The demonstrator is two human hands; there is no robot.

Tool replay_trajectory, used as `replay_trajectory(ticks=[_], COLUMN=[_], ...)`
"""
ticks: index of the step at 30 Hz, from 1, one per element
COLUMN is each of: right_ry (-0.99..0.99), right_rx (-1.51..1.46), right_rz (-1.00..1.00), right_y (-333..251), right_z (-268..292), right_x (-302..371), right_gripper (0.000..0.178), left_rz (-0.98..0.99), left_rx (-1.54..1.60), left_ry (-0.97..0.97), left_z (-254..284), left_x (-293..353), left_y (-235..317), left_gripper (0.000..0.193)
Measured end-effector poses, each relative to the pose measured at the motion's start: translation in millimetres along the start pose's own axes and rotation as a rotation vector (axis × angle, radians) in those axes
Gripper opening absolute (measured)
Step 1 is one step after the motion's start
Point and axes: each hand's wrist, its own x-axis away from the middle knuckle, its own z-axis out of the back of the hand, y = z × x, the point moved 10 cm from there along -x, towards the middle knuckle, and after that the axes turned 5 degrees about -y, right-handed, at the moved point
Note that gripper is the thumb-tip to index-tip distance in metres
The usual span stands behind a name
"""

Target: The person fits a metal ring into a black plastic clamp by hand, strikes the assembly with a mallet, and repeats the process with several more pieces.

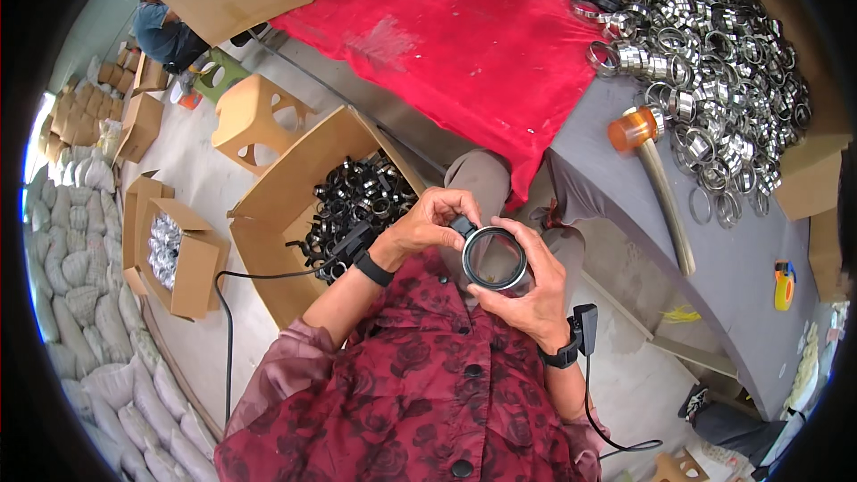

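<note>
In front of my body I hold a round metal ring [467, 258] with a black inner edge. A small black tab [462, 226] sticks out from its upper left side. My left hand [432, 222] pinches at that tab with thumb and fingertips. My right hand [534, 287] curls around the ring's right side, thumb below and fingers above. Just beyond my left wrist, a large open cardboard box [268, 183] holds many black clamp-like parts [366, 192]. Both wrists carry black straps with cabled devices.
A grey table [616, 152] at right bears a heap of shiny metal rings [714, 62], an orange-headed mallet [661, 178] and a yellow tape measure [785, 286]. Red cloth [464, 45] covers the far table. Leftward are a stool [254, 120], a smaller box [201, 268], stacked sacks [89, 295] and a seated person [165, 31].
</note>
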Motion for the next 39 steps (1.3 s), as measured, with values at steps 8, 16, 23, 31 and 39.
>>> replay_trajectory(ticks=[8, 16, 23, 31, 39], right_ry=[-0.007, 0.005, 0.026, 0.045, 0.014], right_rx=[0.016, 0.018, 0.017, 0.036, 0.031], right_rz=[-0.015, -0.03, -0.058, -0.068, -0.096], right_y=[6, 5, 7, 6, 13], right_z=[-2, -6, -6, -6, -5], right_x=[0, 1, 4, 5, 4], right_gripper=[0.078, 0.078, 0.077, 0.077, 0.08], left_rz=[-0.006, -0.017, -0.017, -0.014, -0.035], left_rx=[0.043, 0.072, 0.047, 0.054, 0.02], left_ry=[-0.06, -0.042, -0.026, -0.024, 0.036], left_z=[3, 5, 6, 6, 2], left_x=[1, 2, 2, 3, -1], left_y=[-8, -12, -12, -13, -7], left_gripper=[0.04, 0.041, 0.039, 0.036, 0.037])
